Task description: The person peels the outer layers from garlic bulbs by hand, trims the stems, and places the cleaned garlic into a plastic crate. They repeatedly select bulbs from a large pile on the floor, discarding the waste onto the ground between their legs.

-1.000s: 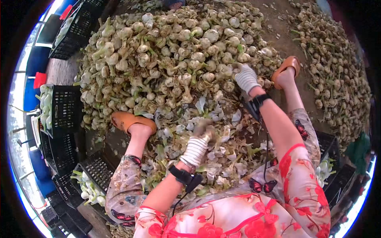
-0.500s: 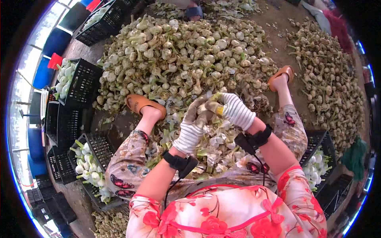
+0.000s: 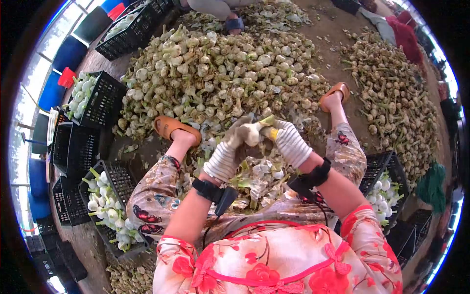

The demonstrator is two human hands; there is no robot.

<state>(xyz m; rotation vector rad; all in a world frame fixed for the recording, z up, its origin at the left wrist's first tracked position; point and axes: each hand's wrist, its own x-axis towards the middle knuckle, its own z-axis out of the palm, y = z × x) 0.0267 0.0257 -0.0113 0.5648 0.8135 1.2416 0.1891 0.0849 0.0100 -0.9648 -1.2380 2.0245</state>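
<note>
Head view: left hand (image 3: 226, 156) in a striped knit glove, fingers curled shut around a garlic bulb (image 3: 252, 131) at frame centre. Right hand (image 3: 289, 141), same kind of glove, closed on the same bulb from the right side, fingertips pinching at its stalk end. Bulb sits between the two hands, touching both, held up above the lap. Black wrist straps on both forearms.

Directly below the hands: heap of peeled skins (image 3: 259, 176) lying between the knees. Orange sandals either side, one at centre left (image 3: 171, 128), one at upper right (image 3: 335, 93).

Beyond the feet: big pile of untrimmed garlic (image 3: 215, 73) filling the upper centre of the frame. Second, flatter pile (image 3: 391, 98) on the floor at the right.

Black crate (image 3: 115, 188) at lower left, just beside the left knee, partly filled with cleaned white bulbs. Another crate with bulbs (image 3: 387, 183) at right, next to the right knee. More crates stacked along the left edge (image 3: 95, 100), one holding white bulbs.

Another person's foot (image 3: 234, 23) at top centre, behind the big pile.
</note>
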